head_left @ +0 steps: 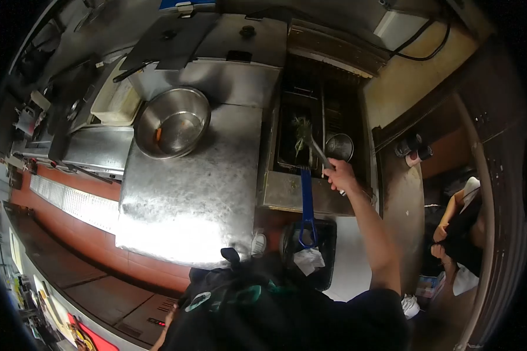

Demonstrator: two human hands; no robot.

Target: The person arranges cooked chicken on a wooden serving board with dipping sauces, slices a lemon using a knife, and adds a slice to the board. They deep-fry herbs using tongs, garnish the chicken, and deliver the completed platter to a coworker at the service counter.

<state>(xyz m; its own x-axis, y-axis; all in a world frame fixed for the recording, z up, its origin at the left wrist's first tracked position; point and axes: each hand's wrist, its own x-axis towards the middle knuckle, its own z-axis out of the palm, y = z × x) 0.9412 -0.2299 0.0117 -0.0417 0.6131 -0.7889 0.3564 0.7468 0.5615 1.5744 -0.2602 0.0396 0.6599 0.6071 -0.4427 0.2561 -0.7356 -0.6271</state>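
Note:
My right hand (339,176) is closed around a pair of metal tongs (318,153), which reach over the fryer. The tips of the tongs are at some green leafy stuff (302,133) in a fryer basket (282,158); whether they grip it I cannot make out. The basket's blue handle (307,199) sticks out over the fryer's front edge (281,193). Low at my side, my left hand (170,317) shows only in part beside my dark clothing, its fingers mostly hidden.
Left of the fryer, a steel bowl (184,144) with an orange piece inside stands on a steel counter (196,193). A round strainer (339,146) sits in the fryer's right side. Below is a black bin (327,272). Another person's arm (449,215) shows at right.

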